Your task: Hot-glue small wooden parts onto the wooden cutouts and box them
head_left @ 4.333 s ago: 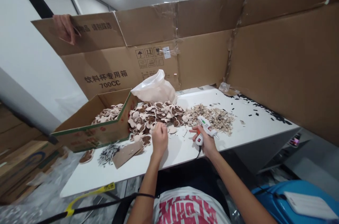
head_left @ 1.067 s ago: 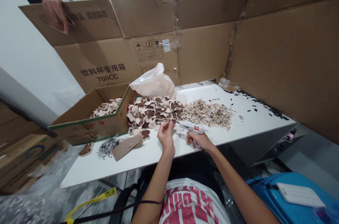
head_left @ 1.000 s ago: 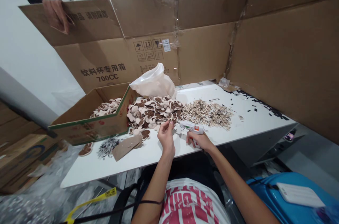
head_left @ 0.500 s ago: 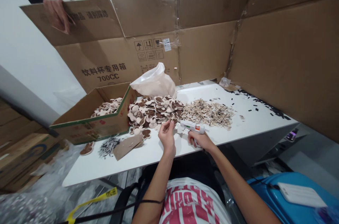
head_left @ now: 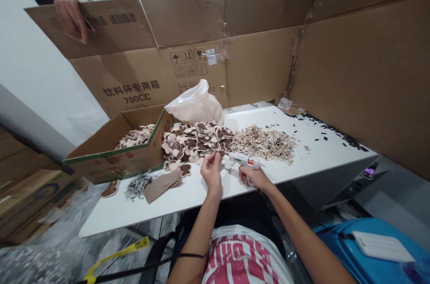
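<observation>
Fingers: the left hand (head_left: 211,173) was raised just off the table, thumb and fingertips (head_left: 212,157) pinched narrow on a small pale looped cord piece (head_left: 217,150); the right hand (head_left: 254,178) was wrapped around the grip of a white hot glue gun (head_left: 244,161), nozzle pointing left toward the cord piece.
Far left: a co-worker's hand (head_left: 71,19) gripped the top edge of the tall cardboard screen (head_left: 188,24) that walled in the table's back and right side.
Open carton: a green-trimmed cardboard box (head_left: 110,165) stood on the table's left part, holding a layer of pale mushroom-shaped cutouts (head_left: 134,137).
Front left of table: a brown cardboard scrap (head_left: 160,184) lay beside a heap of small dark-and-white bits (head_left: 137,185); one loose cutout (head_left: 108,190) lay near the table's left edge.
Centre pile: brown and cream mushroom cutouts (head_left: 193,138) were heaped just beyond the left hand, with a cream plastic bag (head_left: 196,105) behind them.
Held item position: the cord piece was in the air at the near edge of the centre pile, just left of the glue gun's tip.
Right of centre: a loose heap of pale cord loops (head_left: 265,143) lay beyond the glue gun.
Far right of table: small black pieces (head_left: 322,131) were scattered over the white table (head_left: 312,161) along the foot of the screen.
Lower right: a blue case (head_left: 369,252) with a white flat object on it stood beside the person.
</observation>
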Demonstrator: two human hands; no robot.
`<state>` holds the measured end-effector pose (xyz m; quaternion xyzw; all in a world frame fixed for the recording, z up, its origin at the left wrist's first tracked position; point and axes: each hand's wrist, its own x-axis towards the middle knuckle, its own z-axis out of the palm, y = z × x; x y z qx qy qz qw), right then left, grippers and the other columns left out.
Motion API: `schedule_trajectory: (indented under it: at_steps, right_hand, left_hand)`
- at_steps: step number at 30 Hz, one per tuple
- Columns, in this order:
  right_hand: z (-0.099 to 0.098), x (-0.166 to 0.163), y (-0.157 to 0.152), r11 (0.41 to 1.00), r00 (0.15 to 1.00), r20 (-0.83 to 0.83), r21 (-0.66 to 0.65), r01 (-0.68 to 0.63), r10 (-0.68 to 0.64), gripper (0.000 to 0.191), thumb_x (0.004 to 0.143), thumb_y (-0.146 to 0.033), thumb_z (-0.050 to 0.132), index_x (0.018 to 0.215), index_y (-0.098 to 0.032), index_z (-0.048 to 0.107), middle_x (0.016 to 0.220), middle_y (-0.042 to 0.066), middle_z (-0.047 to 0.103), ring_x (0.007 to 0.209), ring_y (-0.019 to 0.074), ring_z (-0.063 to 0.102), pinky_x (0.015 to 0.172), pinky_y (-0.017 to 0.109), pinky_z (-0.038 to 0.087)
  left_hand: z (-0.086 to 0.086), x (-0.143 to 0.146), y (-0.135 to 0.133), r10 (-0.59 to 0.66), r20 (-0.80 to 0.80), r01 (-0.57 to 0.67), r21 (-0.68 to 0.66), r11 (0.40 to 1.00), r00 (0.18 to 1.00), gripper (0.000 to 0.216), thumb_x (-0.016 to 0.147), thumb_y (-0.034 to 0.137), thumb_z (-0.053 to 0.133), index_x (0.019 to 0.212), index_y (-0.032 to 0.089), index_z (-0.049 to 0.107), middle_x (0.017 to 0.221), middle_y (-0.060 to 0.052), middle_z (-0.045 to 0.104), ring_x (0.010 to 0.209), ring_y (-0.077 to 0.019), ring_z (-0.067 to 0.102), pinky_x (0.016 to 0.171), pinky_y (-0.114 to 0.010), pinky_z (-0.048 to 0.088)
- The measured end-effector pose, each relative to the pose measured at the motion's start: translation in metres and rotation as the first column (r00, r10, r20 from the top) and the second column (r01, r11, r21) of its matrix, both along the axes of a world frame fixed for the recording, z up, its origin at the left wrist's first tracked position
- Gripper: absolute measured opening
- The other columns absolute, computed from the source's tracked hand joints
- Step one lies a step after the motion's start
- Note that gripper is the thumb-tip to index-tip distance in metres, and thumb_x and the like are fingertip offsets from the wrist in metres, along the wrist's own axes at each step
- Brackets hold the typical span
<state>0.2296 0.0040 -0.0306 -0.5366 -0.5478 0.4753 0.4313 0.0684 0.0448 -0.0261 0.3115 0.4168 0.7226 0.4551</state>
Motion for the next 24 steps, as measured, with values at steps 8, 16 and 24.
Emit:
schedule_trajectory:
  at_steps: [8, 16, 24]
  right_hand:
    - [0.0025, 0.0000, -0.0011, 1.000, 1.000, -0.006, -0.026, 0.017, -0.017, 0.037, 0.084, -0.035, 0.054, 0.052, -0.020, 0.065, 0.045, 0.001, 0.058, 0.045, 0.0139, 0.054, 0.054, 0.025, 0.043]
    - [0.0038, -0.0007, -0.0010, 0.999, 1.000, 0.008, -0.029, 0.022, -0.022, 0.037, 0.084, -0.035, 0.053, 0.052, -0.020, 0.066, 0.044, 0.001, 0.057, 0.044, 0.0132, 0.053, 0.053, 0.024, 0.042]
    - [0.0029, 0.0009, -0.0014, 1.000, 1.000, -0.004, -0.010, 0.000, 0.000, 0.038, 0.085, -0.035, 0.054, 0.053, -0.020, 0.067, 0.043, 0.001, 0.057, 0.043, 0.0127, 0.053, 0.053, 0.023, 0.042]
  left_hand:
    - [-0.0009, -0.0004, 0.0006, 0.010, -0.012, -0.010, 0.003, 1.000, 1.000, 0.042, 0.074, 0.041, 0.092, 0.104, 0.015, 0.078, 0.106, -0.009, 0.078, 0.101, -0.0204, 0.075, 0.091, -0.033, 0.062]
    - [0.0014, -0.0005, -0.0008, 0.013, -0.023, -0.013, -0.002, 1.000, 1.000, 0.045, 0.073, 0.042, 0.092, 0.106, 0.015, 0.078, 0.105, -0.010, 0.078, 0.102, -0.0215, 0.074, 0.091, -0.034, 0.061]
    - [0.0056, 0.0002, -0.0032, 0.028, -0.013, -0.028, -0.003, 1.000, 1.000, 0.042, 0.073, 0.040, 0.092, 0.104, 0.015, 0.078, 0.102, -0.009, 0.078, 0.101, -0.0213, 0.075, 0.092, -0.034, 0.061]
